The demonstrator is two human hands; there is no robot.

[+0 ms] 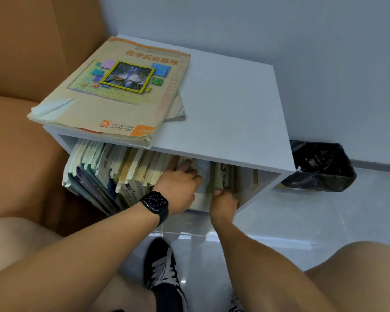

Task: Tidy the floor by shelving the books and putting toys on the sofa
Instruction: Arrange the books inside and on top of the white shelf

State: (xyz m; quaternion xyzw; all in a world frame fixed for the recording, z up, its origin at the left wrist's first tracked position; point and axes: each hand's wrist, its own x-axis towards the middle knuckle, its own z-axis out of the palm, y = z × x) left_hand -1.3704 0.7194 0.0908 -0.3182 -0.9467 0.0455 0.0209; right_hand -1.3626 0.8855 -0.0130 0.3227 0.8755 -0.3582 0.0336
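Observation:
A low white shelf unit (230, 109) stands against the wall beside the brown sofa (20, 109). Inside it, a row of books (113, 174) leans to the left. My left hand (178, 188), with a black watch on the wrist, reaches into the shelf and presses against the right end of that row, fingers partly hidden under the top board. My right hand (224, 203) grips the lower edge of a pale upright book (221, 176) near the shelf's right side. A large yellowish textbook (113, 91) lies on top of the shelf over other books.
A black-lined waste bin (320, 167) sits on the floor right of the shelf by the wall. Grey tiled floor (302, 217) lies in front. My knees frame the view and a black sneaker (164, 269) rests on the floor below the shelf.

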